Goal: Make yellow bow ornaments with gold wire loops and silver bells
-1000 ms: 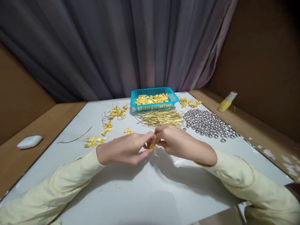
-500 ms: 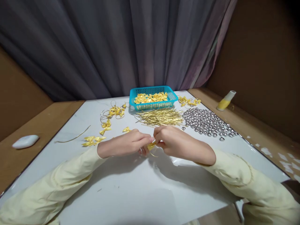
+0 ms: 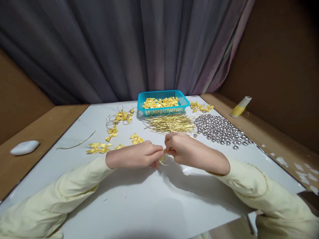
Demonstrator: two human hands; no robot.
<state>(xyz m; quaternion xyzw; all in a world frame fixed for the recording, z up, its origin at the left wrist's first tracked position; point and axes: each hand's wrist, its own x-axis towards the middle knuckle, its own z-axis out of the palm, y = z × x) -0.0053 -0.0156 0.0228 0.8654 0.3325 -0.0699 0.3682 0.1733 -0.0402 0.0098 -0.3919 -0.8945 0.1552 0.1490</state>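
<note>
Left hand (image 3: 134, 156) lowered; its grip and right hand's (image 3: 191, 151) pinch gold loop (image 3: 162, 161).

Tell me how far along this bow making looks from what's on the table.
Done: a few bows with gold loops lie at the far left. In hand: the left hand and right hand pinch one gold wire loop between them. Left: probably plenty, since the blue basket holds many plain bows, and the gold wire pile and silver beads look large.
</note>
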